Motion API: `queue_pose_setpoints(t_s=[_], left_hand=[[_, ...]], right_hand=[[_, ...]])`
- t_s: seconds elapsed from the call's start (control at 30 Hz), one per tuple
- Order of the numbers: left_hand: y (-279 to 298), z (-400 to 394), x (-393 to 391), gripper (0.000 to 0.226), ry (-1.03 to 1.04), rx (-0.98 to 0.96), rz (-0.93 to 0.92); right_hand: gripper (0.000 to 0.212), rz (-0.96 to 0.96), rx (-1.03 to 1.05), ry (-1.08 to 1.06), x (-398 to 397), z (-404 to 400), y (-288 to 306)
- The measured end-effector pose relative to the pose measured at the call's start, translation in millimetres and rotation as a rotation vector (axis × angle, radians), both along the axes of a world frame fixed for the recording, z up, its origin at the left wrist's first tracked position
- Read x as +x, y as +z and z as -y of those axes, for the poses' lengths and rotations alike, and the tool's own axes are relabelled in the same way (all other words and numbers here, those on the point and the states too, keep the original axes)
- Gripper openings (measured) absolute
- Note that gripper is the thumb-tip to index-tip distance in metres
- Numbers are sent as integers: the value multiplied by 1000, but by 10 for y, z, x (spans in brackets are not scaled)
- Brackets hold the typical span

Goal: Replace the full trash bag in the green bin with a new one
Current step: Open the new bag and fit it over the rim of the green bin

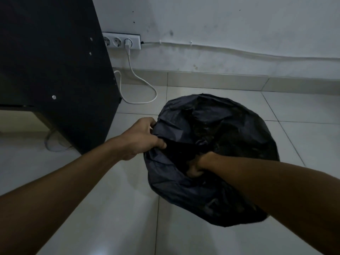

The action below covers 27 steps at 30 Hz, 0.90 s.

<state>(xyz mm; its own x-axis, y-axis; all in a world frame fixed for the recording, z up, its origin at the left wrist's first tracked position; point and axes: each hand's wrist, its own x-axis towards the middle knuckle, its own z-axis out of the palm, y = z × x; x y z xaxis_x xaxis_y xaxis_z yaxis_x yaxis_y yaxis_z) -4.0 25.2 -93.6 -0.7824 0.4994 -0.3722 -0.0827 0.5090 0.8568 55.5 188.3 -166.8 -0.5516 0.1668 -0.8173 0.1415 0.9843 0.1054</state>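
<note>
A black trash bag (211,129) spreads wide over the tiled floor at the centre right and hides whatever stands beneath it; no green bin shows. My left hand (141,138) grips the bag's left edge, fingers curled round the plastic. My right hand (198,164) reaches in from the right and clutches a fold of the bag near its middle; its fingers are partly buried in the plastic. The room is dim.
A dark cabinet (55,70) stands at the left, close to my left arm. On the wall behind is a white socket strip (121,41) with a white cable (143,85) looping down onto the floor. Pale floor tiles (119,218) lie in front.
</note>
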Motion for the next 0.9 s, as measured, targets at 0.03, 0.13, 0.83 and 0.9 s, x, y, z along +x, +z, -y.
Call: queue_pose_setpoints(t_s=[0.03,0.13,0.83,0.9], left_hand=[[3,-18,-4,33,10,14,11],[-3,-92,-21,24,104,58,48],[-332,-615,679,33,574,430,446],[-289,-571,640,67,592,354,424]], right_hand=[[48,-23,-4,16,-2,-3,23],[47,-199,-53,42,-104,-11,209],[75,-1016,-344,-964,99,-1084,641],[72,-1080,-413,-1035,109,-1109,640]])
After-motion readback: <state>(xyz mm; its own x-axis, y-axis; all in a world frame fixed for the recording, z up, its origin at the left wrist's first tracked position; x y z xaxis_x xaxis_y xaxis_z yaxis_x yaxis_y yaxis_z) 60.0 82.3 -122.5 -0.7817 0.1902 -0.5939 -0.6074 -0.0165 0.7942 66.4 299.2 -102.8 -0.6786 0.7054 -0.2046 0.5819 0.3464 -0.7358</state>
